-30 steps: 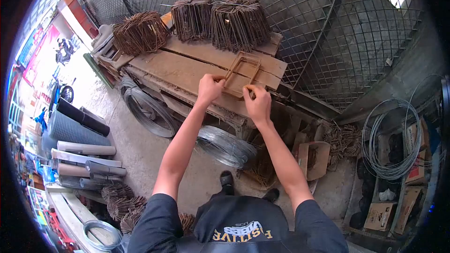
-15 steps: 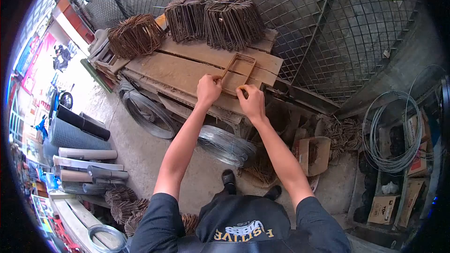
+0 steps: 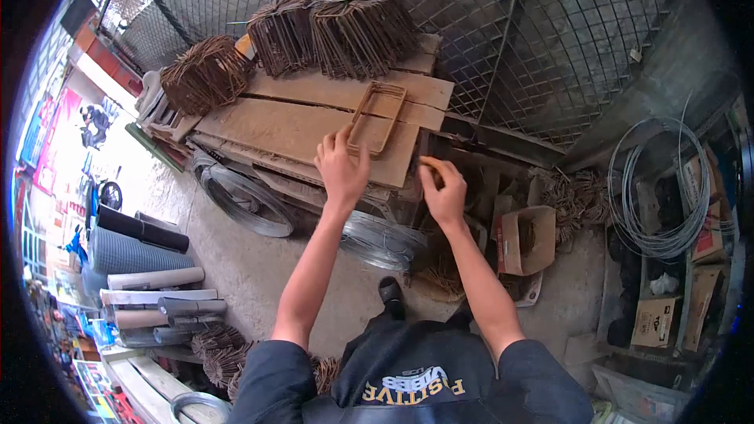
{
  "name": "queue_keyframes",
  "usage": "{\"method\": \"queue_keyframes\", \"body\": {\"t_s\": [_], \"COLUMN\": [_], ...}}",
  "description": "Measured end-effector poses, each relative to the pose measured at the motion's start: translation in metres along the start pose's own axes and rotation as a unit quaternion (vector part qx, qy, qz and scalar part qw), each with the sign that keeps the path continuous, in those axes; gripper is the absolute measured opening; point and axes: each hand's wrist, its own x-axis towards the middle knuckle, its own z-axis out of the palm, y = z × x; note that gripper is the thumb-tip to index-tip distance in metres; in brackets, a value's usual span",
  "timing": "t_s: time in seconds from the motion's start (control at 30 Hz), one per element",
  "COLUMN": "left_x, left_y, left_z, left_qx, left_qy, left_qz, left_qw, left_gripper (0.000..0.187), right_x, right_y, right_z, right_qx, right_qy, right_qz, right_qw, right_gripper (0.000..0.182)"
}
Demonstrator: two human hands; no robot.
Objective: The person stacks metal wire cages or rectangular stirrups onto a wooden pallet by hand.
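A few rusty rectangular wire frames (image 3: 379, 118) lie together on the wooden plank table (image 3: 275, 126), near its right end. My left hand (image 3: 342, 169) is at the near left corner of these frames, fingers spread and holding nothing. Just off the table's right edge is my right hand (image 3: 444, 188), thumb and forefinger curled toward each other; whatever lies between them is too small to make out. Behind, on the planks, stand bundles of similar rusty frames (image 3: 361, 31).
Wire coils (image 3: 243, 196) lean beneath the table's front. An open cardboard box (image 3: 526, 239) is on the right floor. Mesh rolls (image 3: 141, 239) are stacked at left. A wire coil (image 3: 660, 188) hangs over crates at far right. Mesh fencing (image 3: 471, 23) rises behind the table.
My left hand has let go of the wire frames and opened. My right hand has moved away from them, past the table's edge. The frames now lie on the planks, and the view has shifted slightly.
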Motion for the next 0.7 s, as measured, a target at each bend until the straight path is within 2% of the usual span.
{"method": "queue_keyframes", "body": {"t_s": [0.13,0.17,0.23,0.27,0.33,0.4,0.47,0.53,0.6,0.63,0.7], "left_x": [-0.049,-0.064,-0.098,-0.114,-0.151,-0.186,-0.234,-0.294,-0.353,-0.37,-0.42], "left_y": [0.048,0.06,0.083,0.092,0.108,0.115,0.108,0.087,0.057,0.05,0.019], "left_z": [0.011,0.018,0.033,0.044,0.066,0.095,0.127,0.167,0.2,0.21,0.236], "left_qx": [-0.109,-0.114,-0.211,-0.215,-0.289,-0.304,-0.311,-0.296,-0.262,-0.204,-0.192], "left_qy": [-0.033,-0.049,-0.114,-0.137,-0.249,-0.302,-0.405,-0.423,-0.488,-0.557,-0.581], "left_qz": [0.047,0.048,0.08,0.077,0.043,0.036,-0.054,-0.049,-0.102,-0.149,-0.179], "left_qw": [0.992,0.991,0.968,0.964,0.923,0.903,0.858,0.855,0.826,0.791,0.771], "left_gripper": [0.038,0.038,0.036,0.036,0.034,0.032,0.032,0.035,0.038,0.037,0.035], "right_x": [-0.046,-0.06,-0.087,-0.101,-0.132,-0.159,-0.202,-0.238,-0.279,-0.296,-0.327], "right_y": [0.065,0.081,0.11,0.125,0.162,0.201,0.25,0.289,0.331,0.345,0.38], "right_z": [-0.045,-0.058,-0.082,-0.093,-0.108,-0.121,-0.127,-0.131,-0.132,-0.132,-0.125], "right_qx": [-0.016,-0.003,-0.026,-0.044,-0.059,-0.047,-0.084,-0.09,-0.117,-0.125,-0.126], "right_qy": [0.084,0.074,0.089,0.098,0.095,0.093,0.088,0.041,0.017,-0.011,-0.06], "right_qz": [0.05,0.116,0.154,0.176,0.238,0.263,0.311,0.394,0.417,0.435,0.475], "right_qw": [0.995,0.99,0.984,0.978,0.965,0.959,0.943,0.914,0.901,0.892,0.869], "right_gripper": [0.022,0.022,0.023,0.023,0.025,0.023,0.022,0.021,0.023,0.024,0.028]}}
